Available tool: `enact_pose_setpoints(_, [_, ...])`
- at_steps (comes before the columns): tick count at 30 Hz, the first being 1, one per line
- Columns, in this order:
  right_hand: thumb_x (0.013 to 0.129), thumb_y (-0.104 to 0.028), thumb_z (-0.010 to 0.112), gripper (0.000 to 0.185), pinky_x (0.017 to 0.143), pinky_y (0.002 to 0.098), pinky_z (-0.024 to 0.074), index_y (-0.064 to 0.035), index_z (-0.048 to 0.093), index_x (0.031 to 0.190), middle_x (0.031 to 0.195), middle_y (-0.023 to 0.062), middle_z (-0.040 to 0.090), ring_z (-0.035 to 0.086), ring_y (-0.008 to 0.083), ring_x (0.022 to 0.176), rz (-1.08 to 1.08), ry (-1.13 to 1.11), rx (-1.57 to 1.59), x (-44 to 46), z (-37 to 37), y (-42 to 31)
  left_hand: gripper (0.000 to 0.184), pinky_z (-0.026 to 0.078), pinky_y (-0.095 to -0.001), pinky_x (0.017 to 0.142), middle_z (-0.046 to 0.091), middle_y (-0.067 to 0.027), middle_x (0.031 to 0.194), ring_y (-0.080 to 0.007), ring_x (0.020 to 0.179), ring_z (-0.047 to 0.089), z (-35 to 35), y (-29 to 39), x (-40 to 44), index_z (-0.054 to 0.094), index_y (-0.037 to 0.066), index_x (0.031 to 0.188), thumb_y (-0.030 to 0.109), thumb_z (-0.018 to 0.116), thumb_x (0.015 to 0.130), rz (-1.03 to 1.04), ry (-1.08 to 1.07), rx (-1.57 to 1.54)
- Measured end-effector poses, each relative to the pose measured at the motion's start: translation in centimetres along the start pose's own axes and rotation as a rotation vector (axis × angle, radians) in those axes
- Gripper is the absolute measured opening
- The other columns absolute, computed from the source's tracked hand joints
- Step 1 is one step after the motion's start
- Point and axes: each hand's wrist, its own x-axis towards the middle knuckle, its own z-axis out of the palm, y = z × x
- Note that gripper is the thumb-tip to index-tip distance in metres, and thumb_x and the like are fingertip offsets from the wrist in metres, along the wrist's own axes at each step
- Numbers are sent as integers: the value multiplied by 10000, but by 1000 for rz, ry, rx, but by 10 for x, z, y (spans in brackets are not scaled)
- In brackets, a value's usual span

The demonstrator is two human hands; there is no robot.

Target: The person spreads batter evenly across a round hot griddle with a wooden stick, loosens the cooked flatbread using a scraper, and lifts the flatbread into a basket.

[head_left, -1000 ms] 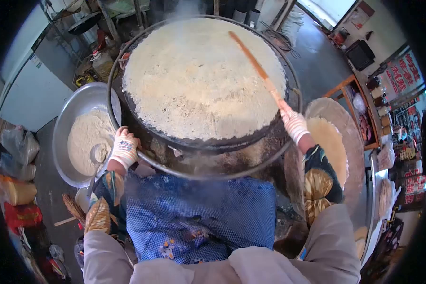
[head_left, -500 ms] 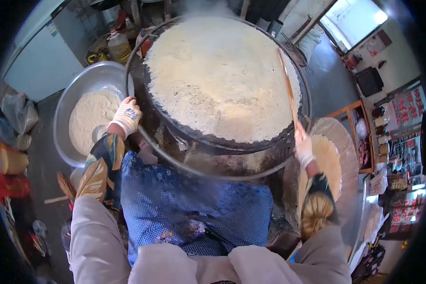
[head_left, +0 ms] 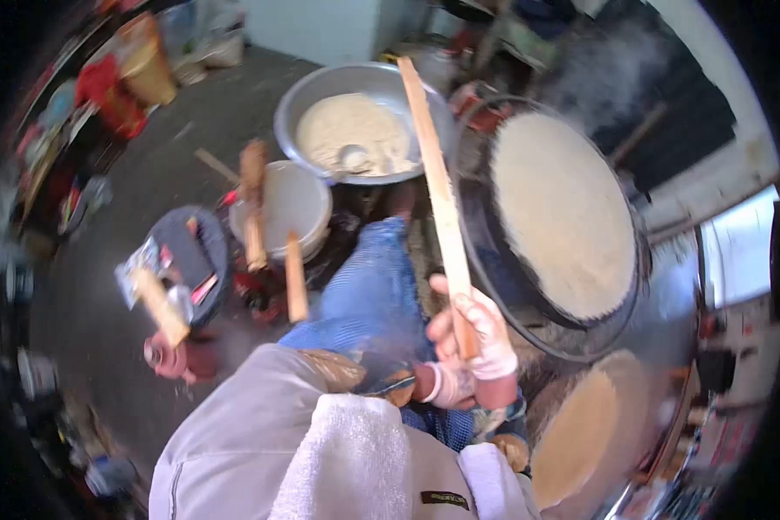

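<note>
My right hand (head_left: 484, 334), in a white fingerless-looking glove, is closed around the lower end of a flat wooden stick (head_left: 438, 186). The stick points up and away, crossing in front of the metal basin's rim. My left hand (head_left: 451, 384), in a printed white glove, lies just under my right wrist; its fingers are hidden. To the right is the round griddle (head_left: 485, 225), with a pale sheet of batter (head_left: 563, 212) spread over most of it. Pale batter or dough (head_left: 351, 130) and a ladle (head_left: 354, 158) sit in the large metal basin (head_left: 290, 130).
A white bucket (head_left: 299, 204) stands left of my knees, near pieces of wood (head_left: 253, 199). A round dark stool (head_left: 182, 247) bears small items. A thin pale round sheet (head_left: 576, 433) lies on a round board at the lower right. Steam rises behind the griddle.
The view has swung left. My right hand has lifted the wooden stick off the griddle and brought it in front of me. My left hand has left the rim and moved beside my right wrist.
</note>
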Motion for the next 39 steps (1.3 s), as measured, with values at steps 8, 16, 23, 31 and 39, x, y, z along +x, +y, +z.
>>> enact_pose_setpoints(8, [915,-234,515,461,320,339,433,141,516,1183,483,161,554,498,234,325,308,-191,-128,-24,44,13,354,502,-434,788,667,-146,949,-338,926,636,44,-29,-73,669,86,972,403,542,876,-56,179,-281])
enact_pose_setpoints(16, [979,-382,438,441,722,321,534,-52,550,1249,1016,145,644,649,214,806,-59,-200,-550,149,118,87,334,499,-437,793,666,-151,951,-343,926,634,30,-48,-73,666,86,978,381,542,881,-129,217,-555])
enact_pose_setpoints(23, [924,-282,584,344,857,342,491,-117,575,1226,1060,170,651,630,240,998,94,-618,-825,159,159,145,317,497,-439,798,664,-156,953,-347,925,633,26,-56,-68,664,86,983,362,542,886,-139,259,-743])
enact_pose_setpoints(31, [899,-363,573,379,740,398,556,13,624,899,835,161,642,664,306,791,160,-262,16,177,176,98,298,495,-441,804,663,-162,954,-351,925,632,29,-48,-63,661,86,988,341,542,890,-139,269,-867])
enact_pose_setpoints(39, [897,-447,462,524,477,341,489,22,594,706,694,193,620,609,283,559,-212,-342,-177,51,69,-34,239,489,-441,805,656,-174,949,-344,910,633,-36,-50,-85,645,78,1014,256,527,908,24,237,-1103])
